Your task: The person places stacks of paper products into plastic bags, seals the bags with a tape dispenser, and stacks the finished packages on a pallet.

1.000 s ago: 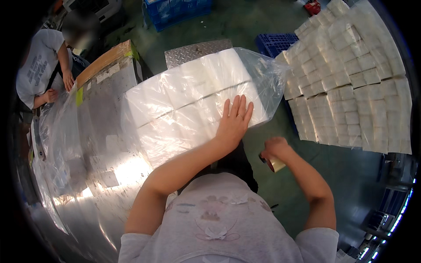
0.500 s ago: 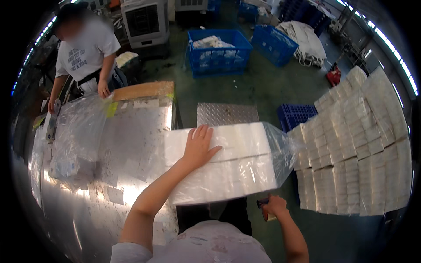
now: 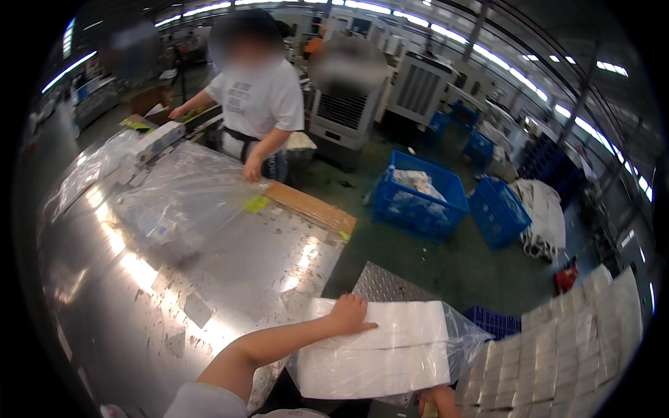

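Head view. The left hand lies palm down, fingers spread flat, on the top near edge of a clear plastic bag of white packs; its grip is apart and presses on the bag rather than closing around it. The bag sits just off the near right corner of the shiny metal table, over a ribbed metal plate. Only part of the right hand shows at the lower rim, beneath the bag's right end; whether its grip is together or apart cannot be told. Stacked white packs stand right of the bag. Across the table a second person handles plastic sheeting.
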Motion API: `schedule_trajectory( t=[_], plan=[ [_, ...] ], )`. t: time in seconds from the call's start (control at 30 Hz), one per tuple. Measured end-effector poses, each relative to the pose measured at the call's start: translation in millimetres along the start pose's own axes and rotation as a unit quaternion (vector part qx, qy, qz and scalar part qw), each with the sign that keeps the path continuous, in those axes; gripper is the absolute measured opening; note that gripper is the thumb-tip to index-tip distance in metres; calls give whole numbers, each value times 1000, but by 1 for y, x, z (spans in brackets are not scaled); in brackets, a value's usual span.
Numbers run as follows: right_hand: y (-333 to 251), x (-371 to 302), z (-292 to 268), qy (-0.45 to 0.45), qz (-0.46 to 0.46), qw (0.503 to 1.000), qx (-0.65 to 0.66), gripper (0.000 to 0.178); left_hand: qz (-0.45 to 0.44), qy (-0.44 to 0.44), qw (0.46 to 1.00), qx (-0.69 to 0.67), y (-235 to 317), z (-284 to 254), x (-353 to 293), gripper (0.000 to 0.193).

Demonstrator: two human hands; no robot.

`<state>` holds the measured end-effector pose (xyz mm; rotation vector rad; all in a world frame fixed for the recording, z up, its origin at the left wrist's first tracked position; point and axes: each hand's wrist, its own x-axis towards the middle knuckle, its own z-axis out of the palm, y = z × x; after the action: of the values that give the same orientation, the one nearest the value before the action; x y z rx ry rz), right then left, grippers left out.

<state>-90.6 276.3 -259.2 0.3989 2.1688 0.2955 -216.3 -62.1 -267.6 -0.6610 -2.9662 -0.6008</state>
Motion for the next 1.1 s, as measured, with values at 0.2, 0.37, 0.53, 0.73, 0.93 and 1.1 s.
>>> schedule_trajectory(
  t=[0.2, 0.37, 0.53, 0.73, 0.93, 1.1],
  plan=[
    [29, 22, 9, 65, -9, 998, -22, 58, 25, 29, 999, 10, 9, 20, -14, 72],
    [63, 59, 31, 116, -35, 992, -33, 54, 15, 40, 999, -26, 2, 7, -41, 69],
    [97, 51, 26, 139, -38, 990, -5, 54, -22, -31, 994, -104, -27, 1, -60, 63],
    [106, -113, -46, 201, 10, 961, 188, 65, -23, -88, 989, -118, -47, -21, -71, 53],
    [20, -197, -83, 360, -221, 829, 366, 66, 82, 31, 945, -315, -7, -32, -57, 56],
    [-51, -239, -90, 413, -367, 796, 244, 65, -89, -293, 594, -744, 35, -67, -63, 72]
  ],
)
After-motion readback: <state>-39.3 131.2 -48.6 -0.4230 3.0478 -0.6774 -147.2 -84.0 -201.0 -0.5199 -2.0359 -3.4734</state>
